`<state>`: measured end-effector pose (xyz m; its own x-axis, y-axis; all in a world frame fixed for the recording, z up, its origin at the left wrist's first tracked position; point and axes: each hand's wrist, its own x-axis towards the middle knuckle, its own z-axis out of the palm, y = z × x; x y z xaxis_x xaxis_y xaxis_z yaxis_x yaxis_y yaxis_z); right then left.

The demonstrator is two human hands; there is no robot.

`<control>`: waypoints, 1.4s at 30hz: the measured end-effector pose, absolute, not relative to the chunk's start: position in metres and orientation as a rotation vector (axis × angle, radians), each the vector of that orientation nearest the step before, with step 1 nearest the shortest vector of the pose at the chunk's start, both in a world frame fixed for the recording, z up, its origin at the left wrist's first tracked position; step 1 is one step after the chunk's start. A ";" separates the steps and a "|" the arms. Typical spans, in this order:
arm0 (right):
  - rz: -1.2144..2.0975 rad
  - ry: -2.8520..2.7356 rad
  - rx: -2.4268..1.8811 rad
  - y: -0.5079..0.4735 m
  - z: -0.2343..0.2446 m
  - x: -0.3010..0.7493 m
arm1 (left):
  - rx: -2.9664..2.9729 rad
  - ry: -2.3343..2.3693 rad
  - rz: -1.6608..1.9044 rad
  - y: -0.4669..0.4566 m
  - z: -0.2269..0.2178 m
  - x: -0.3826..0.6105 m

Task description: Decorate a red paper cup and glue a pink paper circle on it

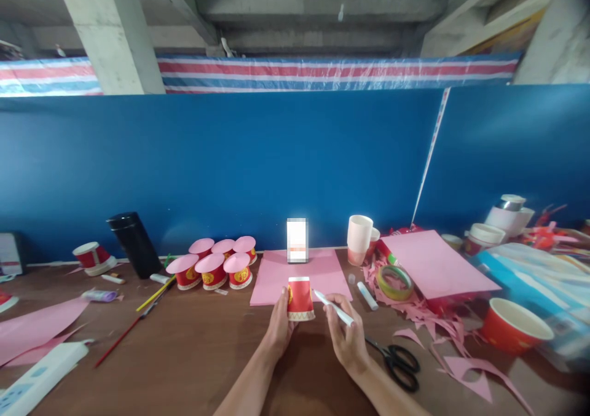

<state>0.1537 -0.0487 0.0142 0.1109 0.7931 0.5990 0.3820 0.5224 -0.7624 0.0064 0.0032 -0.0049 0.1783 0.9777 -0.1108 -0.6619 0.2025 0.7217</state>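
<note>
My left hand [279, 324] is wrapped round a red paper cup [301, 298], which is upside down with its white patterned rim at the bottom. A gold mark shows at the cup's left side. In my right hand [345, 336] is a white pen [338, 310], gripped between thumb and fingers, its tip pointing left, close to the cup's right side. Whether the tip touches the cup I cannot tell. Behind the cup lies a stack of pink paper [271, 281] on the brown table. A small blurred-out white patch stands at the paper's far edge.
Several red cups topped with pink discs [212, 268] stand left of the paper. Black scissors [401, 364] lie beside my right forearm. Right of centre are a capped glue stick [367, 296], a tape roll [395, 282], pink scraps and stacked white cups [359, 238]. A black bottle [133, 244] stands back left.
</note>
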 end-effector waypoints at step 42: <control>0.374 -1.552 -0.995 -0.055 0.022 0.151 | 0.763 0.670 1.316 -0.003 0.002 0.012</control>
